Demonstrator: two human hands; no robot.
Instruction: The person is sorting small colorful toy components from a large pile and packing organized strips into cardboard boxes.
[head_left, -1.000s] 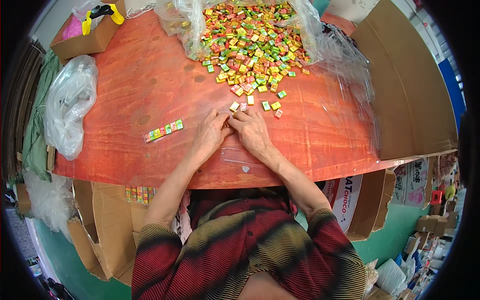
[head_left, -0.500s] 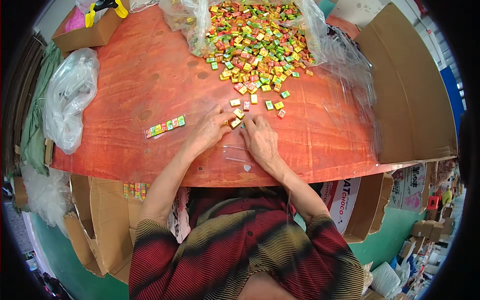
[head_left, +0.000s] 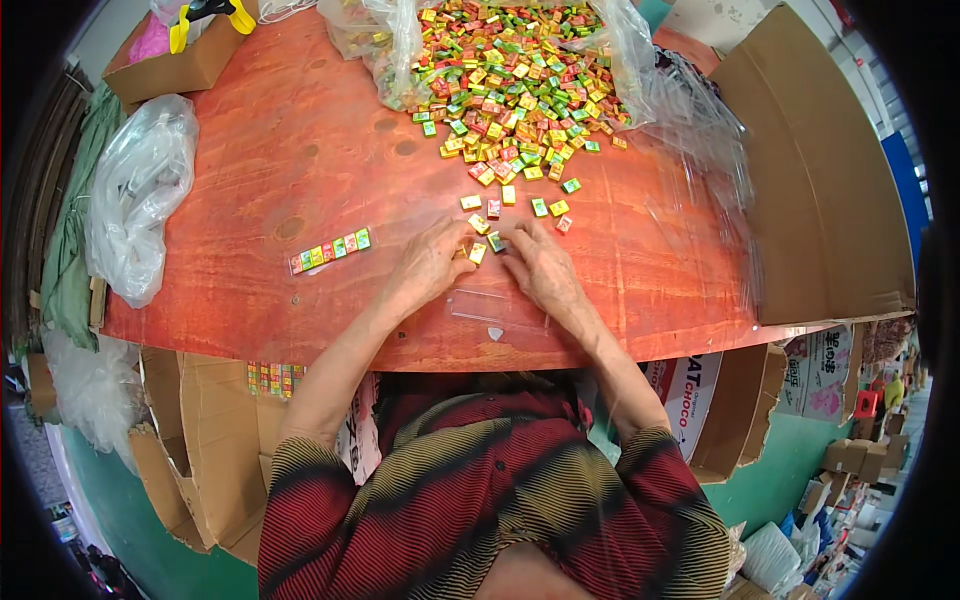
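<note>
Yellow box [head_left: 478, 254]: small, oblong | green-edged box [head_left: 496, 242] | left fingers [head_left: 461, 266], right fingers [head_left: 519, 238]: grip unclear

From my end I make out a packing workshop or small factory: a broad wooden desk [head_left: 250, 190] bears a heap of tiny bright boxes [head_left: 525, 105], with open cardboard cartons [head_left: 230, 430], plastic bags [head_left: 143, 205] and piled goods [head_left: 855, 458] on a green floor [head_left: 770, 492].

A: Left edge of the worktop [head_left: 250, 180]?
B: Crumpled clear plastic bag [head_left: 145, 200], beside green fabric [head_left: 72, 250].
A: Far left corner?
B: Cardboard box [head_left: 180, 75] holding pink material [head_left: 148, 48] and a yellow-and-black object [head_left: 241, 18], kind unclear.
A: Right side?
B: Large brown cardboard panel [head_left: 810, 170], upright. Lower right: green floor [head_left: 745, 510], small cartons [head_left: 855, 457].
</note>
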